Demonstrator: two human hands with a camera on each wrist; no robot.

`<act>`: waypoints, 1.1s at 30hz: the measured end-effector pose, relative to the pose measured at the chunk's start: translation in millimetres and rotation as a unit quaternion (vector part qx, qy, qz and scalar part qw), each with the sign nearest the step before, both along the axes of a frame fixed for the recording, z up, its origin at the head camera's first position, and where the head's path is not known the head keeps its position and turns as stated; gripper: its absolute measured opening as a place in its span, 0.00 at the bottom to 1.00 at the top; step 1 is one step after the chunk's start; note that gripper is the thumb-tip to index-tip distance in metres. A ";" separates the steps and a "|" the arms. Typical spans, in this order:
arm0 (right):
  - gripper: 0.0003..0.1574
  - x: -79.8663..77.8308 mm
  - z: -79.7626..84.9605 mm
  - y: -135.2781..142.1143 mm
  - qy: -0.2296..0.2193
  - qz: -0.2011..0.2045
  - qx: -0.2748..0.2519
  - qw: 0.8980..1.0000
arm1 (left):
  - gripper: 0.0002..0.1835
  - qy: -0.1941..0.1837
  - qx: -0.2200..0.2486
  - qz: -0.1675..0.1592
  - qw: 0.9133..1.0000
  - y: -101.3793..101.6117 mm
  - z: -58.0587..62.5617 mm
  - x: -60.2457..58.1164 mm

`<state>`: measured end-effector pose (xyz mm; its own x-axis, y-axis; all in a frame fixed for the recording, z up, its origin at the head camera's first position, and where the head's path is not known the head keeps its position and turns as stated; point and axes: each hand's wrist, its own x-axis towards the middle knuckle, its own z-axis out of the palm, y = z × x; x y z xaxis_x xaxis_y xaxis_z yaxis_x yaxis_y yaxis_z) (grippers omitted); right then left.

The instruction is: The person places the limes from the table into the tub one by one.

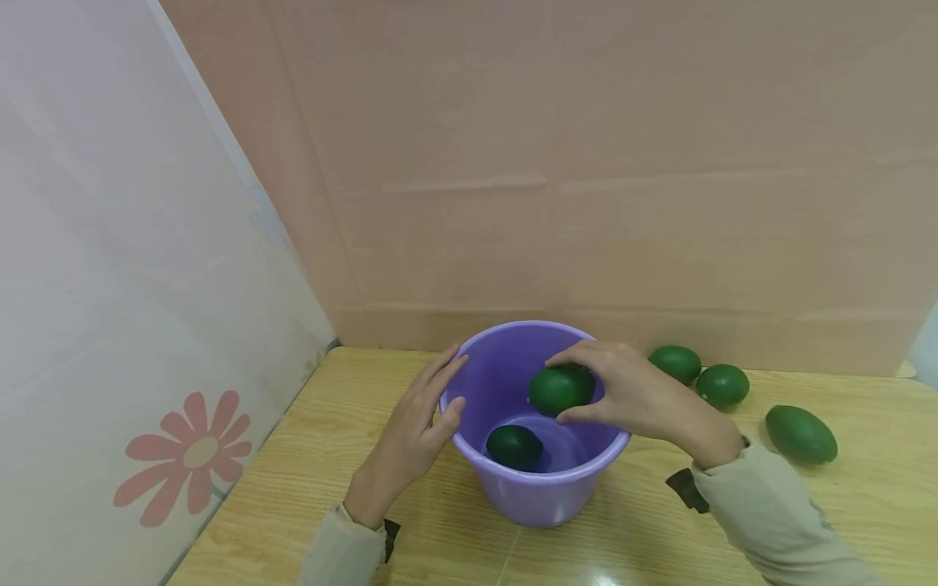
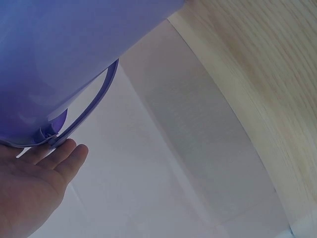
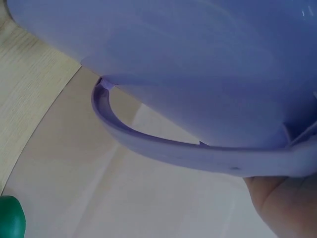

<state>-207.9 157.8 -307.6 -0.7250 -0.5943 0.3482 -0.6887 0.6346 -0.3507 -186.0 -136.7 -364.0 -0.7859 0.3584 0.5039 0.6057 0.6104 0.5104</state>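
Observation:
A purple plastic bucket (image 1: 538,480) stands on the wooden table. My right hand (image 1: 637,391) reaches over its right rim and holds a green mango (image 1: 560,391) between thumb and fingers, inside the bucket's mouth. Below and to the left, another green mango (image 1: 515,447) lies on the bucket floor. My left hand (image 1: 414,423) rests at the left rim, its fingers fairly straight along the edge. In the left wrist view, the fingertips of the left hand (image 2: 37,183) are beside the bucket's handle (image 2: 89,106). The right wrist view shows the bucket wall hiding the fingers of the right hand (image 3: 282,201).
To the right of the bucket, several more mangoes lie on the table (image 1: 278,496): two by the back wall (image 1: 586,163) and a longer mango (image 1: 801,435) nearer the front. A pale panel with a red flower (image 1: 183,456) borders the table on the left.

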 end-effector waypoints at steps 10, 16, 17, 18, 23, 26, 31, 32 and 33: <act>0.31 1.4 4.3 -2.8 -0.057 0.006 0.035 0.998 | 0.28 0.002 -0.002 -0.004 1.000 0.9 0.5 -0.4; 0.31 1.6 3.7 -3.1 -0.061 -0.001 0.043 0.997 | 0.28 -0.005 -0.003 -0.004 1.000 2.0 1.4 -0.2; 0.31 1.6 3.5 -3.0 -0.060 -0.001 0.043 0.997 | 0.28 -0.005 -0.003 -0.004 1.000 1.9 1.3 -0.2; 0.31 1.5 3.3 -3.0 -0.059 -0.001 0.044 0.997 | 0.28 -0.005 -0.003 -0.004 1.000 2.0 1.3 -0.3; 0.29 1.3 1.7 -2.8 -0.048 0.001 0.045 0.998 | 0.28 -0.004 -0.003 -0.003 1.000 1.9 0.0 -1.5; 0.28 1.7 1.0 -2.7 -0.047 0.000 0.043 0.998 | 0.28 -0.004 -0.002 -0.004 1.000 1.8 -0.4 -1.8; 0.29 2.7 0.1 -2.5 -0.049 0.002 0.032 0.998 | 0.28 -0.005 0.000 -0.004 1.000 1.3 -0.7 -1.7; 0.29 2.8 -0.3 -2.5 -0.047 0.003 0.027 0.999 | 0.28 -0.006 0.001 -0.004 1.000 1.3 -0.7 -1.6; 0.29 2.7 -0.8 -2.3 -0.043 0.006 0.021 0.999 | 0.28 -0.006 0.001 -0.003 1.000 1.3 -0.6 -1.5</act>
<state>-205.2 155.6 -308.4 -0.7445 -0.6153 0.2591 -0.6640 0.6423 -0.3829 -187.5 -135.4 -364.6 -0.7894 0.3628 0.4952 0.6036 0.6056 0.5186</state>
